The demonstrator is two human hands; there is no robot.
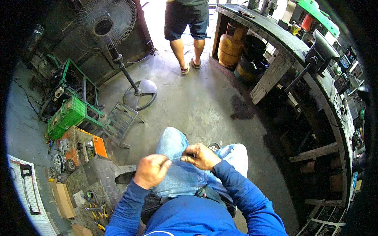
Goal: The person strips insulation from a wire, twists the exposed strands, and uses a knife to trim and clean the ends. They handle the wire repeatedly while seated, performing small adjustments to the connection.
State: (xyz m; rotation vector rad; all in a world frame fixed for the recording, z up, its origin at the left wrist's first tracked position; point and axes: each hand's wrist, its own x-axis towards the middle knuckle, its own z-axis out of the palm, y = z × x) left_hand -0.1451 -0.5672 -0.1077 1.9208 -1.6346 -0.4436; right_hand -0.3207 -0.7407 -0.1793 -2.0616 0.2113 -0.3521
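Note:
Both hands are raised in front of me over my lap, a short gap between them. My left hand (152, 171) is closed, thumb pressed against its curled fingers. Opposite it, my right hand (200, 156) is also closed, its thumb toward the left hand. Whatever either one may hold is hidden or too small to make out. Below them are my knees in light blue jeans (171, 142). Neither hand touches a tool or the bench.
A standing fan (104, 26) and a metal stool (120, 120) are ahead left. A green crate (67, 117), machine parts (60, 162) and hand tools (97, 210) lie at left. A person (186, 23) stands at the doorway. A long workbench (291, 45) curves along the right, gas cylinder (229, 51) beneath.

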